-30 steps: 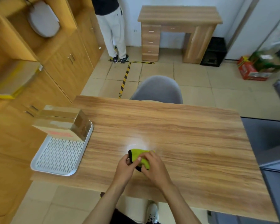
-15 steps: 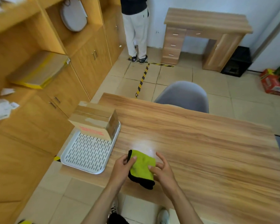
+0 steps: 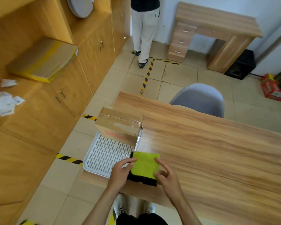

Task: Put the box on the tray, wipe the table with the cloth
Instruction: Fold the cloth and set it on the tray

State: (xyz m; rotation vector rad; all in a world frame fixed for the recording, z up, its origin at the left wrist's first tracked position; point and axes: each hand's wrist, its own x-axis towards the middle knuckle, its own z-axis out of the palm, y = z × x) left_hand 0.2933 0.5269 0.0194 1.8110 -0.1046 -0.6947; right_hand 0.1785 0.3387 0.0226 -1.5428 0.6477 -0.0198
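Observation:
A brown taped cardboard box (image 3: 120,125) with red print stands on the far end of a white slotted tray (image 3: 104,157) at the left edge of the wooden table (image 3: 209,151). A folded lime-green cloth (image 3: 144,166) with a black edge lies flat on the table beside the tray's near right corner. My left hand (image 3: 121,172) pinches the cloth's left edge. My right hand (image 3: 166,176) rests its fingertips on the cloth's right edge.
A grey chair (image 3: 199,99) is tucked in at the table's far side. Wooden cabinets (image 3: 81,65) line the left wall. A person (image 3: 144,30) stands on the floor beyond the table. A wooden desk (image 3: 214,33) stands at the back.
The cloth, bunched under both hands a second ago, now lies spread flat and sits closer to the tray. My head view has swung left and down.

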